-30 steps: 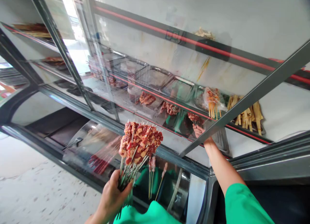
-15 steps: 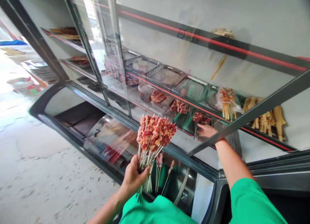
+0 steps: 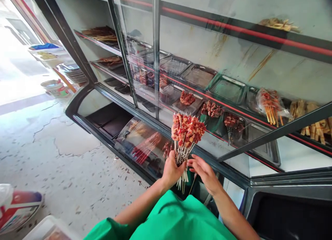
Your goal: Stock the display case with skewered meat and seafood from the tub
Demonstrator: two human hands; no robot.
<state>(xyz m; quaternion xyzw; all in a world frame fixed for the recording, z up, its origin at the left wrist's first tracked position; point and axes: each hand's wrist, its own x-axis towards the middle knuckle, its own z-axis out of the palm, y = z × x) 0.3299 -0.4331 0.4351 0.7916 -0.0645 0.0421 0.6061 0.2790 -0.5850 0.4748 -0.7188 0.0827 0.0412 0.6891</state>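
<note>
My left hand (image 3: 171, 170) is closed round the stick ends of a thick bundle of raw meat skewers (image 3: 187, 131), held upright in front of a glass display case (image 3: 155, 53). My right hand (image 3: 203, 172) is just to the right of the sticks, fingers reaching toward them and touching or nearly touching their lower ends; its fingers are apart. Behind the glass on the middle shelf lie small piles of the same red meat skewers (image 3: 212, 109) and one bunch standing in a tray (image 3: 231, 122).
Metal trays (image 3: 228, 89) line the case's shelves. A bag of orange skewers (image 3: 269, 103) and yellow-brown skewers (image 3: 315, 124) lie at the right. Lower down, wrapped skewers (image 3: 145, 151) show through the curved glass. Bowls and trays (image 3: 55, 87) stand at the far left on cracked floor.
My right hand has come out of the case, leaving the skewer bunch on the shelf, and moved back to the bundle. The view has swung to the left.
</note>
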